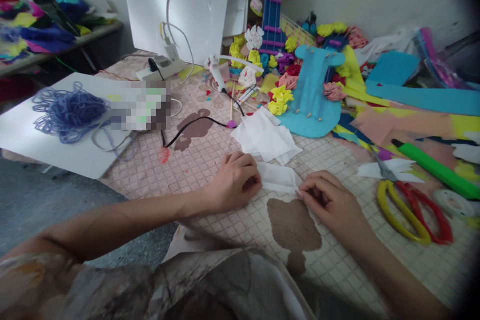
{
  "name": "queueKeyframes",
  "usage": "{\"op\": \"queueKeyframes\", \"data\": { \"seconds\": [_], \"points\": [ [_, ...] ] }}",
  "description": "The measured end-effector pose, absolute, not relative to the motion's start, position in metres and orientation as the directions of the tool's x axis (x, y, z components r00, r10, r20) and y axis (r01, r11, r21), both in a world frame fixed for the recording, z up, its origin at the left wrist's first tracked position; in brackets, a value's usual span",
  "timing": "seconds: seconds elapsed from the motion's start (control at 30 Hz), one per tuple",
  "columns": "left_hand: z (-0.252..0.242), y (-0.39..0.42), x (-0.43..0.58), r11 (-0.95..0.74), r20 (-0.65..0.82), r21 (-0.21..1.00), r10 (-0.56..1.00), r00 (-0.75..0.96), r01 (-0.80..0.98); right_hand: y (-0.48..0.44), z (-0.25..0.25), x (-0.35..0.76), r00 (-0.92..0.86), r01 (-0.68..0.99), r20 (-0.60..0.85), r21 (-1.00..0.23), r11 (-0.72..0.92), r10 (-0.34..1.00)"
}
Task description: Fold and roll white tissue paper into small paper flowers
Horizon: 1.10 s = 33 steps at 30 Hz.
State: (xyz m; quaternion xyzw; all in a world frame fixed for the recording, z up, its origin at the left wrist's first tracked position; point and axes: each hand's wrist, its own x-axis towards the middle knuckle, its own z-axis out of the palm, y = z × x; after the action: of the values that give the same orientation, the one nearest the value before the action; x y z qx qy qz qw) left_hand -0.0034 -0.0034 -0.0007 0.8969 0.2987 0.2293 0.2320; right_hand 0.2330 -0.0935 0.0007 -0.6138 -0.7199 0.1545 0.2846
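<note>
A folded strip of white paper lies on the patterned tablecloth between my two hands. My left hand has its fingers curled in and pinches the strip's left end. At the right end, the thumb and fingertips of my right hand pinch the strip's corner. Just beyond the strip rests a loose pile of white paper sheets. A brown patch on the cloth shows below the strip.
Scissors with yellow and red handles and a green cutter lie at the right. Beyond are a blue paper guitar shape, crepe flowers and a glue gun with a black cord. Blue yarn sits on a white board at left.
</note>
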Motion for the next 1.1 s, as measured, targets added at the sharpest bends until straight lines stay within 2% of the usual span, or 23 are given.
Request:
{"op": "queueKeyframes", "data": {
  "seconds": [0.2, 1.1],
  "points": [
    [0.0015, -0.0042, -0.0031, -0.692, 0.227, 0.554, 0.661, 0.715, 0.464, -0.0941, 0.0015, 0.2329, -0.070, 0.788, 0.154, -0.597, 0.150, 0.985],
    [0.0065, -0.0016, 0.0023, -0.708, 0.205, 0.458, 0.673, 0.711, 0.538, -0.0924, 0.0006, 0.2260, -0.048, 0.823, 0.188, -0.549, 0.145, 0.981]
  ]
}}
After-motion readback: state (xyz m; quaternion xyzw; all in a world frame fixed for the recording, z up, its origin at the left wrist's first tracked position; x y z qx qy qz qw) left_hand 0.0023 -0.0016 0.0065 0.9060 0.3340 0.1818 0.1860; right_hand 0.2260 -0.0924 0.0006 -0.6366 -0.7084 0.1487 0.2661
